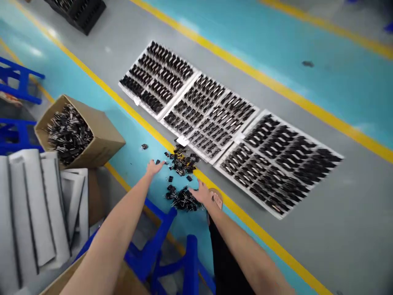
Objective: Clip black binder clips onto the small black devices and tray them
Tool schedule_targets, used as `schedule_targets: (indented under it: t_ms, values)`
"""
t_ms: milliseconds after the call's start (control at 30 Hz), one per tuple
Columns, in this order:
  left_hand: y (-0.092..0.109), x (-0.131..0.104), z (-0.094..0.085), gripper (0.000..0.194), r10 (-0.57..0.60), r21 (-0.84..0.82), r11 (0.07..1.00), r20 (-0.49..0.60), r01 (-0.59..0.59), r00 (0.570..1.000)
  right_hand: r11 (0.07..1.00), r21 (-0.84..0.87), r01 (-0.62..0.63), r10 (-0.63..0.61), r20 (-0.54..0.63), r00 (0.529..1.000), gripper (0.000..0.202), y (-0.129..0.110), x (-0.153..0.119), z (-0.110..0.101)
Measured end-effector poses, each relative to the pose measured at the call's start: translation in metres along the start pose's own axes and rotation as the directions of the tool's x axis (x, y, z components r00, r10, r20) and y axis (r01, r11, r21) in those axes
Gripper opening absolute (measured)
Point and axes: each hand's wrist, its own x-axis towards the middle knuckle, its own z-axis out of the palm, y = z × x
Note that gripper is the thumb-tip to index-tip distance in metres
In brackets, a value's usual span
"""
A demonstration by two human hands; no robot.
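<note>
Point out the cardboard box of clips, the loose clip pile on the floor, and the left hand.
cardboard box (pixel 106 137): head view, on its bare side wall.
loose clip pile (pixel 183 199): head view, middle of the heap.
left hand (pixel 153 167): head view, back of the hand.

A: Cut off at the top edge: dark crate (pixel 78 14). Cropped at the left: blue frame (pixel 18 84), white trays (pixel 30 213).

B: Too small to tell apart: loose clips (pixel 181 180). Hidden among them: right-hand fingers (pixel 196 192).
</note>
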Motion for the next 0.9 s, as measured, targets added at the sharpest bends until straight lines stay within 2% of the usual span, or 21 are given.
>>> schedule_targets:
  t_ms: [33, 67, 100, 133, 167, 200, 233, 267, 333, 400, 467, 567, 633, 700, 733, 800, 867, 900]
  values:
    - [-0.003, 0.033, 0.016, 0.087, -0.031, 0.025, 0.999, -0.026, 0.031, 0.999, 0.985, -0.100, 0.138, -0.142, -0.031, 0.989, 0.085, -0.005, 0.034, 0.002]
    - [-0.007, 0.064, 0.029, 0.092, -0.061, 0.043, 0.997, -0.055, 0.063, 0.997, 0.929, -0.213, 0.301, -0.318, -0.048, 0.947, 0.082, -0.014, 0.066, 0.003]
    - [-0.011, 0.094, 0.040, 0.097, -0.088, 0.055, 0.994, -0.088, 0.093, 0.992, 0.827, -0.320, 0.462, -0.499, -0.040, 0.866, 0.079, -0.028, 0.096, 0.004]
    - [-0.017, 0.120, 0.049, 0.102, -0.112, 0.064, 0.991, -0.124, 0.120, 0.986, 0.698, -0.393, 0.599, -0.653, -0.004, 0.757, 0.077, -0.046, 0.124, 0.006]
    - [-0.023, 0.145, 0.057, 0.105, -0.135, 0.071, 0.987, -0.158, 0.147, 0.978, 0.574, -0.426, 0.699, -0.760, 0.040, 0.649, 0.076, -0.066, 0.151, 0.008]
    - [-0.029, 0.168, 0.062, 0.109, -0.159, 0.078, 0.981, -0.188, 0.176, 0.969, 0.482, -0.438, 0.759, -0.823, 0.071, 0.563, 0.077, -0.087, 0.176, 0.012]
    - [-0.036, 0.188, 0.067, 0.111, -0.174, 0.086, 0.977, -0.216, 0.196, 0.961, 0.431, -0.445, 0.785, -0.856, 0.074, 0.512, 0.079, -0.108, 0.199, 0.016]
    - [-0.042, 0.207, 0.070, 0.113, -0.174, 0.096, 0.975, -0.241, 0.202, 0.955, 0.416, -0.448, 0.791, -0.870, 0.056, 0.490, 0.080, -0.127, 0.222, 0.021]
    - [-0.053, 0.239, 0.072, 0.116, -0.128, 0.112, 0.979, -0.295, 0.167, 0.947, 0.467, -0.435, 0.770, -0.859, -0.016, 0.511, 0.082, -0.150, 0.262, 0.029]
    - [-0.063, 0.264, 0.070, 0.119, -0.044, 0.125, 0.988, -0.326, 0.089, 0.944, 0.540, -0.402, 0.740, -0.826, -0.082, 0.558, 0.079, -0.151, 0.288, 0.033]
    - [-0.072, 0.279, 0.069, 0.115, 0.040, 0.151, 0.989, -0.299, 0.006, 0.954, 0.558, -0.398, 0.728, -0.815, -0.097, 0.572, 0.072, -0.133, 0.293, 0.034]
    - [-0.087, 0.270, 0.080, 0.090, 0.205, 0.145, 0.973, -0.214, -0.177, 0.955, 0.489, -0.456, 0.743, -0.840, -0.018, 0.542, 0.060, -0.090, 0.265, 0.033]
    - [-0.099, 0.243, 0.102, 0.071, 0.309, 0.083, 0.951, -0.225, -0.298, 0.924, 0.451, -0.457, 0.766, -0.845, 0.057, 0.531, 0.055, -0.062, 0.235, 0.032]
    - [-0.109, 0.203, 0.131, 0.061, 0.351, 0.041, 0.935, -0.240, -0.352, 0.905, 0.453, -0.414, 0.789, -0.838, 0.102, 0.535, 0.055, -0.036, 0.204, 0.029]
    - [-0.114, 0.181, 0.146, 0.057, 0.356, 0.034, 0.933, -0.228, -0.359, 0.906, 0.479, -0.391, 0.786, -0.829, 0.094, 0.552, 0.057, -0.024, 0.190, 0.027]
    - [-0.121, 0.143, 0.170, 0.050, 0.355, 0.020, 0.933, -0.195, -0.358, 0.914, 0.573, -0.362, 0.735, -0.787, 0.006, 0.617, 0.061, -0.003, 0.170, 0.018]
    - [-0.120, 0.122, 0.180, 0.050, 0.339, 0.019, 0.940, -0.185, -0.342, 0.922, 0.679, -0.354, 0.643, -0.716, -0.124, 0.687, 0.067, 0.012, 0.162, 0.007]
    - [-0.116, 0.119, 0.179, 0.053, 0.324, 0.019, 0.945, -0.201, -0.327, 0.924, 0.717, -0.351, 0.602, -0.681, -0.171, 0.712, 0.070, 0.017, 0.164, 0.001]
